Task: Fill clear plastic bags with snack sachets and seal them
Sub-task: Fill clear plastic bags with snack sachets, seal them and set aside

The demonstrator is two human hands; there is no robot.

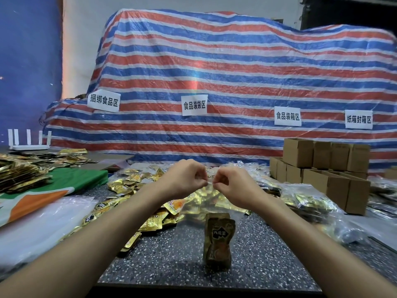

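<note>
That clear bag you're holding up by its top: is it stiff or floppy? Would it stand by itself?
Probably floppy: the clear bag hangs limp from where the left hand and right hand pinch its top edge. Likely very light, as one sachet inside seems enough to pull it straight. Set down, it would probably slump.

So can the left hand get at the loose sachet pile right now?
Probably yes, once freed: the left hand pinches the clear bag at its top, but the sachet pile lies just below it, uncovered.
</note>
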